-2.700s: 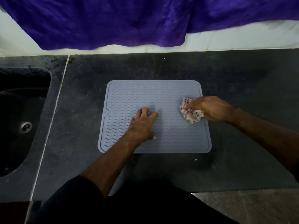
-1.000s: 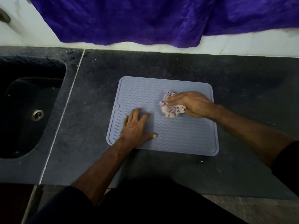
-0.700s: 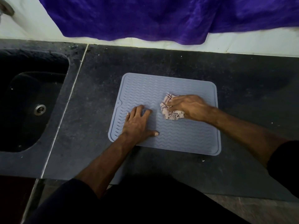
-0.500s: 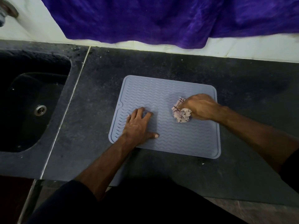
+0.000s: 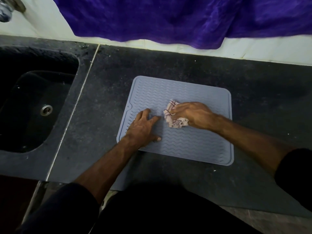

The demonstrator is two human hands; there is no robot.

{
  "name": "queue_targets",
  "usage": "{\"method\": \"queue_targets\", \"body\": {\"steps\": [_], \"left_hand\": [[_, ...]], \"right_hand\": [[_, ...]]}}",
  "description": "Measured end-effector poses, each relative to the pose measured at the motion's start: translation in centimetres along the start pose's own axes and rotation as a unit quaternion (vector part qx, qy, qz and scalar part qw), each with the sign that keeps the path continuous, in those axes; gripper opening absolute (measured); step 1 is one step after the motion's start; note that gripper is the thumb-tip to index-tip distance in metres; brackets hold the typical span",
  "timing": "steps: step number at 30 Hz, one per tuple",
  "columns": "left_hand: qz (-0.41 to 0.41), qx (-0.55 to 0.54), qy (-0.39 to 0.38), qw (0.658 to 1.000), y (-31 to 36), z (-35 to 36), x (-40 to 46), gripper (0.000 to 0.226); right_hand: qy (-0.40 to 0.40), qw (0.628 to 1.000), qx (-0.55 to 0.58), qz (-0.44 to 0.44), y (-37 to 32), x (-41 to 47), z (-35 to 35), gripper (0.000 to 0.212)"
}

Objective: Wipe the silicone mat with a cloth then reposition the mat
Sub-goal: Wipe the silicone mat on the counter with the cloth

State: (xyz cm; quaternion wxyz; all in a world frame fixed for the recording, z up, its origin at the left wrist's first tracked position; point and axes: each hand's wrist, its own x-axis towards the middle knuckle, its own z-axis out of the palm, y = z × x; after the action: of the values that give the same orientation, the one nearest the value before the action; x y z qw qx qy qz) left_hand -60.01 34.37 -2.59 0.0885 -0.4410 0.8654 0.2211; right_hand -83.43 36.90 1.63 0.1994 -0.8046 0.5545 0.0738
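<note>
A grey silicone mat is wiped near the middle of a dark stone countertop, right of the sink.

The mat is pinned at its left side by the flat, spread-fingered left hand, while a crumpled checked cloth is gripped in the curled right hand just beside it. Should the pinning pressure ease, the mat could likely be dragged or buckled by the cloth; its wavy ridges may also leave grime missed. No brand, label or legible writing can be made out anywhere.
</note>
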Motion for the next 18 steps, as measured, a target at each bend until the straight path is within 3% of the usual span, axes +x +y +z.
{"method": "queue_targets", "body": {"steps": [4,8,10,12,15,18], "left_hand": [[0.006,0.001,-0.001,1.000,-0.1,0.3,-0.1,0.088],[0.012,0.004,-0.003,1.000,-0.2,0.7,-0.3,0.089],[0.014,0.005,-0.004,1.000,-0.3,0.7,-0.2,0.089],[0.016,0.005,0.002,1.000,-0.2,0.6,-0.2,0.091],[0.027,0.022,0.031,0.999,-0.1,0.6,-0.2,0.092],[0.023,0.018,0.029,0.999,-0.2,0.7,-0.1,0.088]], "right_hand": [[-0.051,0.993,-0.102,0.039,1.4,-1.1,-1.2,0.038],[-0.016,0.998,-0.041,0.054,1.9,-0.8,-2.8,0.022],[0.028,0.999,-0.002,0.037,1.2,0.3,-3.1,0.024],[0.059,0.998,0.011,-0.009,-0.3,1.6,-2.7,0.041],[0.032,0.998,-0.007,-0.058,-2.3,2.9,-1.9,0.050],[-0.002,1.000,0.021,-0.021,-2.0,1.7,-0.9,0.045]]}}
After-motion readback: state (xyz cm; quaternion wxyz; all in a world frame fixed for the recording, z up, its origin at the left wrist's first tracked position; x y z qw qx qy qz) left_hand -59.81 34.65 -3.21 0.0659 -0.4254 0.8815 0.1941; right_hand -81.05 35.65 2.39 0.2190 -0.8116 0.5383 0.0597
